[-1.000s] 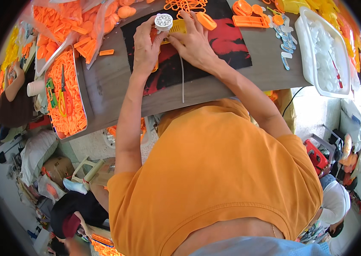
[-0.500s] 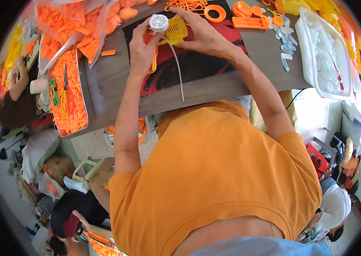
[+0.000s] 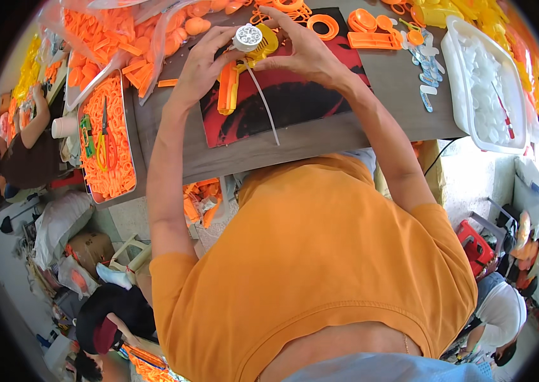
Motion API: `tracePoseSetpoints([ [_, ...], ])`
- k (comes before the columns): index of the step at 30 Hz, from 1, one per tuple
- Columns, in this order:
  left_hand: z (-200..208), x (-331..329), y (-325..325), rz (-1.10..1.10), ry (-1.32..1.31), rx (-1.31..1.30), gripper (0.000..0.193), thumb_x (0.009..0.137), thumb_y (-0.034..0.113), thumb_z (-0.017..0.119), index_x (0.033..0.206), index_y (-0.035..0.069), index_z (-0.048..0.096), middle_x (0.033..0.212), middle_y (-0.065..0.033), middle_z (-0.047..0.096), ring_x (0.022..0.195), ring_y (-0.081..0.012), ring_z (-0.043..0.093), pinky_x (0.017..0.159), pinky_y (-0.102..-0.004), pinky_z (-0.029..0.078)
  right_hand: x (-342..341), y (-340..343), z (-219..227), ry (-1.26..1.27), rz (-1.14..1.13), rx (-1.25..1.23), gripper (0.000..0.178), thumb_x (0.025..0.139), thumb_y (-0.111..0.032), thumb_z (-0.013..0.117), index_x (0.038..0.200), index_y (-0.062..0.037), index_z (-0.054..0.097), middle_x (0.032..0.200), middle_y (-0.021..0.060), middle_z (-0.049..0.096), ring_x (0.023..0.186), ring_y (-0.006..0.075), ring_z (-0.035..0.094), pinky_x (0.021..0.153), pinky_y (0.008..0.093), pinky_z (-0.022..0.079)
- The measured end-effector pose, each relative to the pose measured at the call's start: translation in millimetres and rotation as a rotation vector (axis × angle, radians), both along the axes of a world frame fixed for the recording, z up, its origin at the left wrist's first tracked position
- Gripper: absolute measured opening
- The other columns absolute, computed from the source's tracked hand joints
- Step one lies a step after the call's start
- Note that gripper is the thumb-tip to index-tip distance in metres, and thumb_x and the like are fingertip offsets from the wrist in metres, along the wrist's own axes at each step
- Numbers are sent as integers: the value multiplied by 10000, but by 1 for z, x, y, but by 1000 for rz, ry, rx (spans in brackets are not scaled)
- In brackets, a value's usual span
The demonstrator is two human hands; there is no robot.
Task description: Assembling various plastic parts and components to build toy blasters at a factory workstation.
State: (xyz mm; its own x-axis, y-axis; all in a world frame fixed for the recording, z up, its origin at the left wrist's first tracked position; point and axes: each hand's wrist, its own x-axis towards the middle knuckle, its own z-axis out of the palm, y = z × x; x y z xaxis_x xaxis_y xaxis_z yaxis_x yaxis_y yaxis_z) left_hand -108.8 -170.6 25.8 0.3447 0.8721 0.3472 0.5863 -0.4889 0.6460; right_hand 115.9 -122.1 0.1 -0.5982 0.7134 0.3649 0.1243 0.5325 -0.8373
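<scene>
My left hand (image 3: pixel 203 67) is closed on a white round piece (image 3: pixel 248 37) with a ring of holes in its face, its thumb and fingers gripping the side. A thin whitish tube (image 3: pixel 262 95) hangs down from this piece toward the table's front edge. In my right hand (image 3: pixel 304 52) a translucent yellow plastic shell (image 3: pixel 268 42) is held between thumb and fingers, right beside the white piece. Below my left hand, an orange and yellow handle-like part (image 3: pixel 227 89) lies over the red and black mat (image 3: pixel 282 105); its upper end is hidden.
A tray of small orange parts (image 3: pixel 113 178) with pliers stands at the left, below bags of orange pieces (image 3: pixel 94 32). Orange rings (image 3: pixel 323 27) and trays (image 3: pixel 374 40) lie at the back. A white bin (image 3: pixel 463 89) holds clear parts at right. Other people work nearby.
The yellow shell has turned and its slotted face shows less beside the white piece. My left forearm has swung outward to the left, and more of the orange and yellow part shows.
</scene>
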Motion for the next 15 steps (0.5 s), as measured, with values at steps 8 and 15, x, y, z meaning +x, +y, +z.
tracePoseSetpoints([
  [8, 9, 0, 1, -46, 88, -63, 385, 900, 73, 591, 1278, 18, 541, 1107, -98, 550, 1038, -242, 567, 910, -346, 445, 0, 1, 3, 29, 28, -29, 881, 739, -312, 840, 1415, 7, 371, 1186, 156, 577, 1102, 273, 575, 957, 355, 459],
  [15, 11, 15, -6, 70, 178, 14, 398, 894, 72, 603, 1287, 48, 541, 1042, -110, 552, 936, -292, 593, 824, -367, 478, -4, -1, 2, 82, 28, -123, 874, 728, -266, 852, 1421, -23, 378, 1139, 130, 591, 1054, 237, 594, 926, 339, 478],
])
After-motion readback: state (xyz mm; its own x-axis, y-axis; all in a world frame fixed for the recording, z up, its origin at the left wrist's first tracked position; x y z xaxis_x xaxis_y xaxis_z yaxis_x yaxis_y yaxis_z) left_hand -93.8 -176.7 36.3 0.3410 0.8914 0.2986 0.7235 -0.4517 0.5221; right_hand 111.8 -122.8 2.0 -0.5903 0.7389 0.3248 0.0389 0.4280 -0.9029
